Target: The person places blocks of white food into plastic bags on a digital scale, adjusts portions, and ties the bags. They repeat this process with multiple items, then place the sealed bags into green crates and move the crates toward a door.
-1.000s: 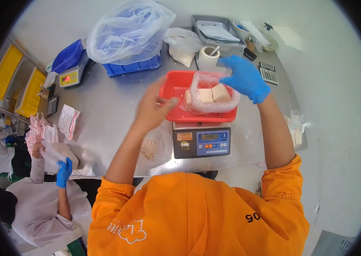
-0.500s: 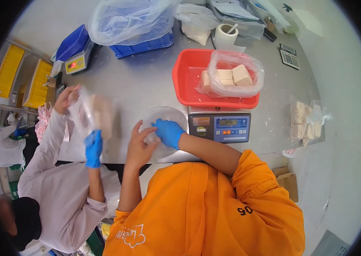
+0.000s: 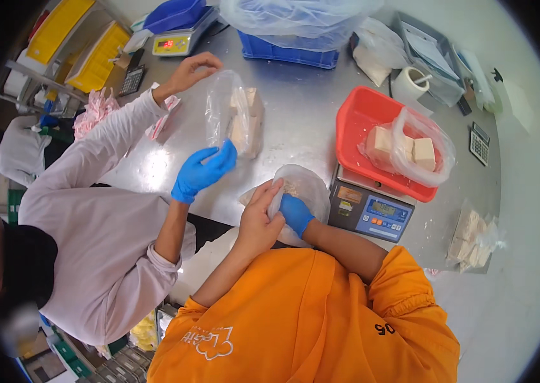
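My bare left hand (image 3: 261, 220) is closed on the rim of a clear plastic bag (image 3: 313, 180) at the table's front edge. Inside the mouth of that bag is my right hand (image 3: 296, 214), in a blue glove, its fingertips hidden by the plastic. Small pale crumbs (image 3: 292, 187) show in the bag beside the glove. Just right of it stands a blue-fronted digital scale (image 3: 381, 217), bearing a tilted-looking red tub (image 3: 353, 118). In the tub, an open plastic bag (image 3: 445, 150) holds several pale beige blocks (image 3: 404, 147).
At left, a co-worker's bare hand (image 3: 190, 71) and gloved hand (image 3: 205, 169) flank a bag of pale blocks (image 3: 247, 121). Behind stand a blue crate (image 3: 289, 51), a second scale (image 3: 173, 45) and a tape roll (image 3: 410, 86). A knotted bag of blocks (image 3: 471, 239) lies right.
My view has swung left. My left hand has closed on the bag's rim, and my right hand has gone into its mouth. The co-worker's bag of blocks now stands on the table, hands apart from it.
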A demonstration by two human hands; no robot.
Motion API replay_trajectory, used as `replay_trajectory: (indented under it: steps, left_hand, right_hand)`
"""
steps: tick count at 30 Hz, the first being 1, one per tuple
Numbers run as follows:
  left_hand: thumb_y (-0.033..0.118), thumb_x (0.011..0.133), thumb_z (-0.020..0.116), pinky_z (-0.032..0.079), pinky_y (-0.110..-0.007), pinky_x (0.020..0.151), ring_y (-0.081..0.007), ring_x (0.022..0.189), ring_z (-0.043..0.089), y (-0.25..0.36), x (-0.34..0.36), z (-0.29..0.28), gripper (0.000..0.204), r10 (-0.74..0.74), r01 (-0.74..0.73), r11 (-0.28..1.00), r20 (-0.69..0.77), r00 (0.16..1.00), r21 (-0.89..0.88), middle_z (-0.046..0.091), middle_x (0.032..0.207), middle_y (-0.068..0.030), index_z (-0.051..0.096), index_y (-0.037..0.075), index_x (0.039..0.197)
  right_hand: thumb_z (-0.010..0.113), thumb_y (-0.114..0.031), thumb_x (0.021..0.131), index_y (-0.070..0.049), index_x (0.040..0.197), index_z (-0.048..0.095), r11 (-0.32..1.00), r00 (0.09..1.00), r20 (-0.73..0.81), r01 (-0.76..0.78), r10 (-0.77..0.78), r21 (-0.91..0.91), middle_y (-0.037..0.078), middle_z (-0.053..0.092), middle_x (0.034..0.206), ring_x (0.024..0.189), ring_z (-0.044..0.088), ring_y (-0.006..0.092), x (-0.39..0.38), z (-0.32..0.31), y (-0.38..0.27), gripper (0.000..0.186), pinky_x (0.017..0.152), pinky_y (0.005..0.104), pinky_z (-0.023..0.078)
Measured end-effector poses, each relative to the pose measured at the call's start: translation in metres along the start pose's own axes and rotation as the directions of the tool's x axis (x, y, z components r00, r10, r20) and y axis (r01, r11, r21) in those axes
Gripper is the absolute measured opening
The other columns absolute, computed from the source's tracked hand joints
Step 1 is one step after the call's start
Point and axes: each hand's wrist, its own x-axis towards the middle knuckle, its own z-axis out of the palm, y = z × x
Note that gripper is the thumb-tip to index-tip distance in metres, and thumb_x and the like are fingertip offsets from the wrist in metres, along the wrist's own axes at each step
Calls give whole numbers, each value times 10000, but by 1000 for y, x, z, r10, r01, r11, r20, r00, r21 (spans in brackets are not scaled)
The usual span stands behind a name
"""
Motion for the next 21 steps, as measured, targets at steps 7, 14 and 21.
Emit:
replay_trajectory:
  steps: [7,14,21]
  left_hand:
    - [-41,777,556,411,-310,1019,-259,1283,511,-33,27,-17,607,116,-120,992,-104,988,-33,525,1390,-190,525,2,1381]
    - [-69,791,536,475,-219,750,-90,892,591,-23,32,-38,605,-99,73,900,-39,994,-431,571,1301,-110,504,-17,1393]
    - [-39,821,578,452,-201,646,-55,726,543,-28,21,-30,619,-78,90,921,47,996,-380,619,1210,-83,476,50,1425]
  right_hand:
    - [632,-163,845,-18,991,712,967,957,282,9,65,-254,197,711,890,731,702,309,52,-40,-3,221,656,402,571]
    - [742,-85,785,-6,1146,700,883,843,527,-327,111,337,115,703,972,822,681,178,51,-137,-68,372,707,313,605]
    - [702,-121,819,-41,1139,700,877,926,367,-243,83,414,57,693,972,860,632,119,27,-258,-131,330,710,270,531]
